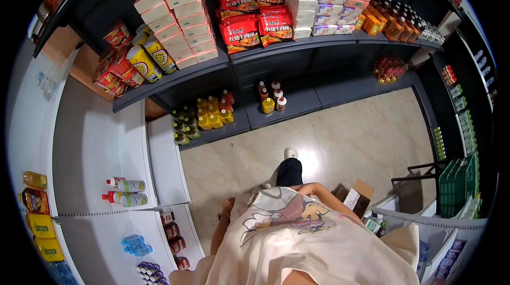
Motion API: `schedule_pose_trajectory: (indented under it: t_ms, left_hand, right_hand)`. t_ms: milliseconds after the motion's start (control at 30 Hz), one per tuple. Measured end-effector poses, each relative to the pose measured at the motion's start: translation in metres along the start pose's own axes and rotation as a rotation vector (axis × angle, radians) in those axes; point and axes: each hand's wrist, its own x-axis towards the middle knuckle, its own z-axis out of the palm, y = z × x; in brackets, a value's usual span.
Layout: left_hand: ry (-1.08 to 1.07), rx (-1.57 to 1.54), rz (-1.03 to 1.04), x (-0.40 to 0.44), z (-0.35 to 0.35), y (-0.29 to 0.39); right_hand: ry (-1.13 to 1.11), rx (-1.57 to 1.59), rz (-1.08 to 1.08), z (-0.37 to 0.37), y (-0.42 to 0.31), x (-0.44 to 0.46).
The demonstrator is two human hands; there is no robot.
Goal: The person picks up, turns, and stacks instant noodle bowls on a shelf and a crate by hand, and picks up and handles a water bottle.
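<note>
My left hand (228,205) hangs low beside my body, a dark band at its wrist; its fingers are too small to make out, and no object shows in it. In front of my waist, my right hand (305,189) lies against the hem of my printed cream shirt (297,221), its fingers mostly hidden. Neither hand touches a shelf. One light shoe (290,153) shows on the floor ahead.
A dark shelf (297,45) ahead bears tissue packs (183,16), red noodle packs (240,31) and bottles. Yellow bottles (214,120) stand below. White shelves (169,154) run along the left. At right are an open carton (362,192) and green crates (451,186).
</note>
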Motion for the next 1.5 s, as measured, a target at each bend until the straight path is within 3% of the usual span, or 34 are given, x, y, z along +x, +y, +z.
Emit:
schedule_pose_trajectory:
  t_ms: [133, 267, 500, 600, 700, 767, 833, 967, 1067, 1133, 1200, 1333, 1433, 1500]
  left_hand:
    - [0.050, 0.047, -0.004, 0.005, 0.009, -0.019]
    - [0.034, 0.030, -0.080, -0.032, -0.016, 0.039]
    - [0.021, 0.029, -0.050, -0.039, -0.020, 0.046]
    - [0.059, -0.004, -0.027, -0.014, 0.001, -0.003]
    - [0.067, 0.025, 0.000, -0.003, 0.006, -0.018]
    - [0.059, 0.052, 0.009, 0.000, 0.007, -0.018]
    - [0.056, 0.064, 0.008, 0.002, 0.006, -0.016]
    - [0.007, 0.090, -0.033, 0.004, 0.003, -0.016]
    - [0.045, 0.049, -0.023, 0.003, 0.005, -0.018]
    - [0.050, 0.015, -0.050, 0.002, 0.006, -0.018]
    - [0.080, -0.003, -0.044, 0.001, 0.007, -0.019]
    - [0.111, -0.005, -0.074, -0.006, 0.008, -0.021]
    - [-0.022, 0.019, -0.109, -0.010, 0.000, -0.017]
    - [0.034, 0.020, -0.125, -0.013, 0.001, -0.015]
  right_hand:
    - [-0.051, 0.019, -0.039, 0.001, -0.002, 0.002]
    - [-0.079, 0.021, -0.017, -0.003, -0.001, 0.006]
    - [-0.113, 0.013, -0.059, -0.008, 0.006, 0.010]
    - [-0.159, -0.018, -0.117, -0.016, 0.018, 0.017]
    - [-0.093, 0.042, 0.013, -0.012, 0.016, 0.014]
    - [-0.223, -0.120, -0.244, -0.023, 0.030, 0.019]
    - [-0.271, -0.196, -0.362, -0.030, 0.040, 0.023]
    - [-0.217, -0.146, -0.287, -0.029, 0.042, 0.025]
    - [-0.287, -0.178, -0.395, -0.031, 0.039, 0.028]
    - [-0.274, -0.121, -0.346, -0.031, 0.036, 0.027]
    - [-0.159, 0.045, -0.114, -0.019, 0.020, 0.019]
    - [-0.106, 0.088, -0.063, 0.000, -0.014, 0.003]
    - [-0.079, 0.110, -0.003, 0.004, -0.022, 0.001]
    - [-0.074, 0.107, 0.063, 0.004, -0.025, 0.002]
